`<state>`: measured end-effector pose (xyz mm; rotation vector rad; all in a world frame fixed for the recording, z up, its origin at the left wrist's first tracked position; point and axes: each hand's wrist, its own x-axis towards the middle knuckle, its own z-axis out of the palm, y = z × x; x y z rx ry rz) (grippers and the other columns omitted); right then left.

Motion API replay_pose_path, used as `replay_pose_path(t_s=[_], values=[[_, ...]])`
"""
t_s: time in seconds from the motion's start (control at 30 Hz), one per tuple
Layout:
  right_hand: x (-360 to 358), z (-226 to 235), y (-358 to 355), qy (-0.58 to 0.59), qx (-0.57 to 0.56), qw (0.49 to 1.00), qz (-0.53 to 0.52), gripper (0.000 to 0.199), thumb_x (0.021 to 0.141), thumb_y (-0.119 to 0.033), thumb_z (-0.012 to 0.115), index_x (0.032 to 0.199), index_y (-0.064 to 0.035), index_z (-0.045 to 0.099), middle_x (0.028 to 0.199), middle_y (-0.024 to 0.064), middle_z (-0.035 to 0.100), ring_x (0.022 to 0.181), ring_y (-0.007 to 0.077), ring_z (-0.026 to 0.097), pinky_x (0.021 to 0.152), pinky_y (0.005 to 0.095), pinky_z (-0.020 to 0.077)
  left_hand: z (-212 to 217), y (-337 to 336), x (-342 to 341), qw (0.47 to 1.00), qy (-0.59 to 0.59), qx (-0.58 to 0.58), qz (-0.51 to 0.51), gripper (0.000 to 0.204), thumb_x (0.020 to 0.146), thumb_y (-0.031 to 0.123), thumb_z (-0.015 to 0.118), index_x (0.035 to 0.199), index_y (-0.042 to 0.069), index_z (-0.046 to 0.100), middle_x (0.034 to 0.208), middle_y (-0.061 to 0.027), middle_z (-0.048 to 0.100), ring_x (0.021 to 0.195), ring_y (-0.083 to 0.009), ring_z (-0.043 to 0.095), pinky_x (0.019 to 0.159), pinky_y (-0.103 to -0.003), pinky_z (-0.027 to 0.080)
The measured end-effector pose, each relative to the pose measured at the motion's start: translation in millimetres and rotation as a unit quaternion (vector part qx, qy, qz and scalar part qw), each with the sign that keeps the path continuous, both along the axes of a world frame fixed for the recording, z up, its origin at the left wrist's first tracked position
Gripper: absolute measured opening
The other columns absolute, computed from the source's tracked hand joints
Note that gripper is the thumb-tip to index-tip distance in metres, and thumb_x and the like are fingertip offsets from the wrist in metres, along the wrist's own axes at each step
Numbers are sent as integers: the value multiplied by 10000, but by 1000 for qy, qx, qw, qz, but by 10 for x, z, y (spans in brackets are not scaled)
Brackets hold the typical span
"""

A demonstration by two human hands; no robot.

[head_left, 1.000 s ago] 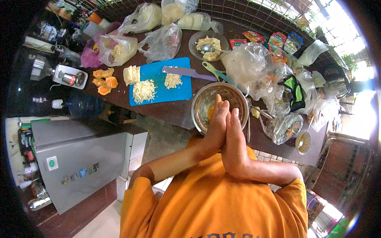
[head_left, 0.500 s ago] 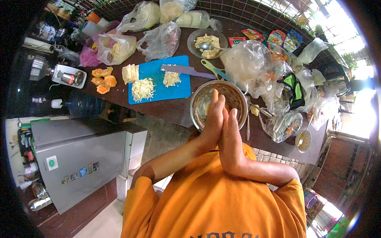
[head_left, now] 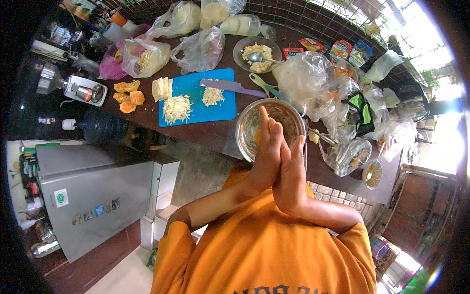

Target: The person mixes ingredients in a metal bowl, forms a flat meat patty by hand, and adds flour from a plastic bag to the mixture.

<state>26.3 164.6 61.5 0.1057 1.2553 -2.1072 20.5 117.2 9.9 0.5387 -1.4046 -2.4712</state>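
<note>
My left hand (head_left: 268,157) and my right hand (head_left: 293,179) are pressed palm to palm, their straight fingers pointing away from me. Both are closed against each other; whatever lies between the palms is hidden. Under the fingertips stands a steel mixing bowl (head_left: 243,139), its inner wall smeared with brownish residue and a small orange-yellow patch showing inside. Beyond it and to the left, a blue cutting board (head_left: 196,111) carries shredded white vegetable (head_left: 176,109), a chopped pale heap (head_left: 213,96) and a purple-handled knife (head_left: 230,86).
Stacked pale sheets (head_left: 162,88) and several orange-topped food pieces (head_left: 128,98) lie left of the board. A glass plate with food and a spoon (head_left: 255,58) sits at the back. Plastic bags (head_left: 306,81) crowd the right, near a small cup (head_left: 372,175). A kitchen scale (head_left: 88,92) stands far left.
My hands, still together, have shifted against each other: the right has slid slightly toward me and the left fingers are a little more spread. The bowl and the board's contents stay put.
</note>
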Motion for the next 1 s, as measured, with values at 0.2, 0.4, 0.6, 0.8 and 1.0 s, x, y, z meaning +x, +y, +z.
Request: replay_pose_path(t_s=[0.2,0.4,0.6,0.8,1.0], values=[[-676,-364,64,79,-142,987,-16,922,1057,-711,187,1634,6,239,1711,168,240,1581,304,227,1302,427,129,427,-52,448,929,86,-343,-114,811,1059,382,504,1596,-126,169,1684,-334,138,1593,-439,92,1286,-529,55],[-688,-333,-16,-15,-383,923,-24,938,1051,-714,174,1639,16,201,1725,185,186,1595,332,181,1297,471,141,451,-266,345,802,147,-540,-207,836,1055,399,504,1585,-147,160,1664,-366,141,1563,-541,73,1273,-573,53],[-203,-299,-156,93,-225,964,-108,884,1073,-679,222,1669,-32,131,1744,120,155,1611,260,120,1294,396,58,244,-346,-33,832,79,-542,-94,830,1076,446,447,1637,-64,110,1707,-280,138,1602,-399,111,1280,-513,76],[-238,-403,-168,243,-39,966,-82,841,1091,-648,185,1671,-40,136,1749,105,130,1610,235,83,1293,371,48,212,-293,-225,947,194,-241,-83,812,1081,468,458,1664,10,128,1744,-206,46,1616,-280,55,1279,-495,24],[-566,-145,-95,85,-182,974,-106,908,1048,-710,244,1671,-54,159,1734,190,149,1607,294,150,1288,436,119,48,-244,-183,826,190,-498,-182,838,1044,533,431,1656,15,187,1729,-248,103,1611,-412,14,1272,-534,13]])
